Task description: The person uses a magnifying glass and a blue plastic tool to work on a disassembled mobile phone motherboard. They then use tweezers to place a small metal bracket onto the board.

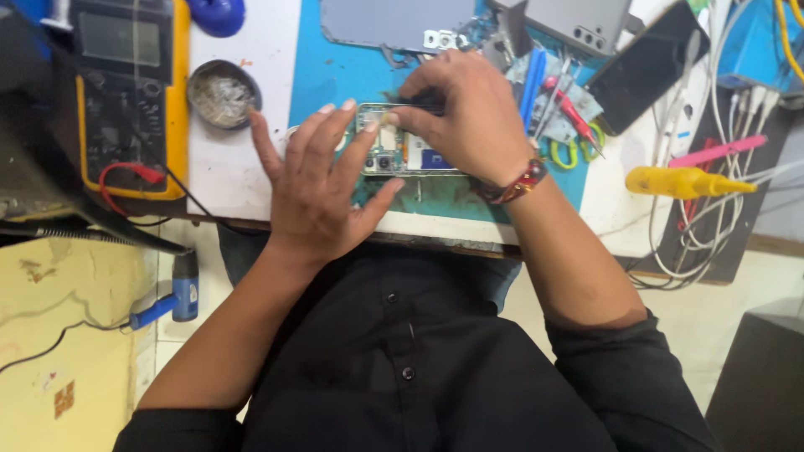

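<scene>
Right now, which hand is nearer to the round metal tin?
Left. The left hand lies just right of the round metal tin, fingers spread on the opened phone; the right hand works farther right, over the phone's top edge.

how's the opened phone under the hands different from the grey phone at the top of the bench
The opened phone lies with its back off, circuit board and camera modules bare; the grey phone keeps its back cover on. The left hand and right hand touch the opened phone; the grey phone lies untouched. Both lie flat, cameras up.

Opened phone (400, 152), back off, circuit board bare, lying flat under the left fingers (331, 138), right fingertips (400, 117) atop.
</scene>
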